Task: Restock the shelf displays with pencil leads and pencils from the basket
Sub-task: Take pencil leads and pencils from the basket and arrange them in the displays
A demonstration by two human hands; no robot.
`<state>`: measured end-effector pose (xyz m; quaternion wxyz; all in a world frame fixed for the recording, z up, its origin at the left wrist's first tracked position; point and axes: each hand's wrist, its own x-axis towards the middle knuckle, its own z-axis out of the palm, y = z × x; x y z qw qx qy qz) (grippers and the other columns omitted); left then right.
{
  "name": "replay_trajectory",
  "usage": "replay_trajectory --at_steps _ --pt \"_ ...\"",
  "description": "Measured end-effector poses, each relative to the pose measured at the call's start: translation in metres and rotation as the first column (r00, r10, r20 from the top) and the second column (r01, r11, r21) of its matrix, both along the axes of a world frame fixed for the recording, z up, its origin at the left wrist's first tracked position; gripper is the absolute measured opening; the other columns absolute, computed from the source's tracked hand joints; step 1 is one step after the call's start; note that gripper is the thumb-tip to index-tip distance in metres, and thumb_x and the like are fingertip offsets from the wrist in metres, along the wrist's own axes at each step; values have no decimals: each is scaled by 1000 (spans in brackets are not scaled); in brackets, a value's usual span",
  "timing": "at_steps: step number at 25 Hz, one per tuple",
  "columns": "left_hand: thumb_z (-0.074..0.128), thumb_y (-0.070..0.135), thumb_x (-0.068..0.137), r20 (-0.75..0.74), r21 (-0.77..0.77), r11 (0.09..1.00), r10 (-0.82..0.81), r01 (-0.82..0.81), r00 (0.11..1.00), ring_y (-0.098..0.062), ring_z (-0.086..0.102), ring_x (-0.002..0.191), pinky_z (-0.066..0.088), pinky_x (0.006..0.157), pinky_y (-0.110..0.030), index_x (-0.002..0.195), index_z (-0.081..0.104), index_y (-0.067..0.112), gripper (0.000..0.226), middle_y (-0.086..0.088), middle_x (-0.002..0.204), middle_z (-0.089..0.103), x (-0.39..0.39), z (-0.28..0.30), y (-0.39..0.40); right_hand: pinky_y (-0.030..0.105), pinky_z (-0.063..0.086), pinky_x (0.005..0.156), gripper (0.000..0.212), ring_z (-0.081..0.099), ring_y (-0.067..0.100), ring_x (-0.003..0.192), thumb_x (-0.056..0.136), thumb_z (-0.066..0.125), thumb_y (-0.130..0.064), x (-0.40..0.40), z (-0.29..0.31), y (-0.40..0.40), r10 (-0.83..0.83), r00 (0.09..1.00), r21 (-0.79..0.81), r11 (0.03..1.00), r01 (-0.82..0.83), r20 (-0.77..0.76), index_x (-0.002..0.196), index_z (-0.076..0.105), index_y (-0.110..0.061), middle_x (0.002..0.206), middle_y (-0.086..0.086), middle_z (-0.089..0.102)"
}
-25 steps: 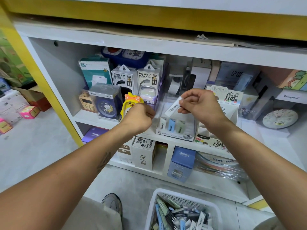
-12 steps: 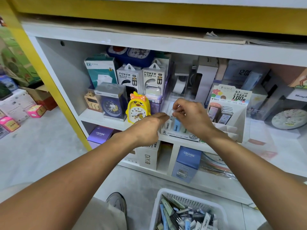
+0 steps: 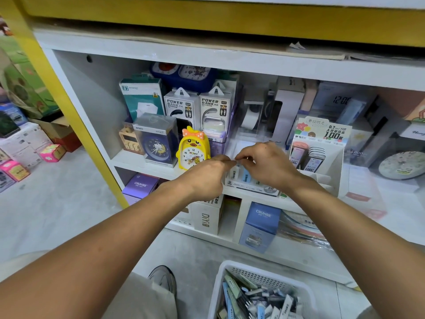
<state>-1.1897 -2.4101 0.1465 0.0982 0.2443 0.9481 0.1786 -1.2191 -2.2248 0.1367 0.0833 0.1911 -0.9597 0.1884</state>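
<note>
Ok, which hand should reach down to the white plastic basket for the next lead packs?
Probably right. The white plastic basket sits low on the right, beneath the right hand. The left hand would have to cross over from beside the yellow duck clock.

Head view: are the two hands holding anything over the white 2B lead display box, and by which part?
Cannot be told. The left hand and right hand meet fingertip to fingertip over the white 2B lead display box, hiding whatever is pinched.

The scene is lit brightly and evenly; wide-angle bending is seen at the edges, and haze toward 3 o'clock.
</note>
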Motion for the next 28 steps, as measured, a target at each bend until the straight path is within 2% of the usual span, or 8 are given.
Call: replay_trajectory --at_steps 4,9,11,15,18,23,26,28 --pt "45 -6 83 -31 -18 999 49 -50 998 -29 49 124 47 99 -42 149 39 22 72 -7 141 44 0 -1 2 33 50 98 32 64 17 108 98 54 -8 8 6 7 -62 998 -118 991 59 -22 122 71 -19 119 -1 72" --pt "51 4 81 -99 61 955 297 -292 950 -35 62 101 56 82 -43 104 69 7 30 -14 106 67 6 4 8 13 45 82 25 64 7 95 98 56 -10 42 18 30 -129 991 -240 962 131 23 110 75 -21 104 -7 74" --pt "51 4 80 -21 37 969 244 -243 970 -31 65 94 57 80 -39 94 73 8 26 -13 99 72 18 3 16 19 51 79 25 67 11 91 96 56 -9 64 19 39 -137 988 -235 960 151 77 103 76 -21 99 -6 75" --pt "49 2 79 216 -180 982 -8 48 976 -29 71 66 61 59 -39 82 70 5 22 -15 78 72 47 -18 49 23 51 80 28 66 15 87 87 58 -6 104 -7 52 -86 958 90 994 63 275 103 77 -19 97 -1 75" --pt "53 3 84 331 -320 921 -113 224 937 -26 64 52 56 50 -35 70 58 9 16 -10 65 63 64 -54 83 25 52 82 32 67 18 89 89 57 -8 132 -55 52 -71 809 347 922 -169 583 113 73 -20 101 0 74" --pt "64 12 85 389 -375 859 -197 349 900 -29 62 80 50 68 -33 86 61 6 7 -7 80 57 106 -166 120 32 51 88 30 64 31 108 91 57 -12 178 -173 64 -197 688 378 918 -120 698 118 71 -11 120 15 69" --pt "68 20 85 474 -403 873 -56 273 879 -26 63 98 54 81 -34 114 62 12 31 -8 110 65 122 -234 102 33 50 86 23 61 32 110 93 56 -13 202 -238 79 -294 593 340 940 36 749 111 66 -5 123 18 65" --pt "65 18 88 533 -383 899 29 211 846 -25 61 101 51 84 -32 117 61 7 31 -11 119 64 129 -265 87 34 48 94 37 57 31 120 92 57 -12 216 -269 83 -336 533 284 942 180 776 128 59 -7 134 17 60"
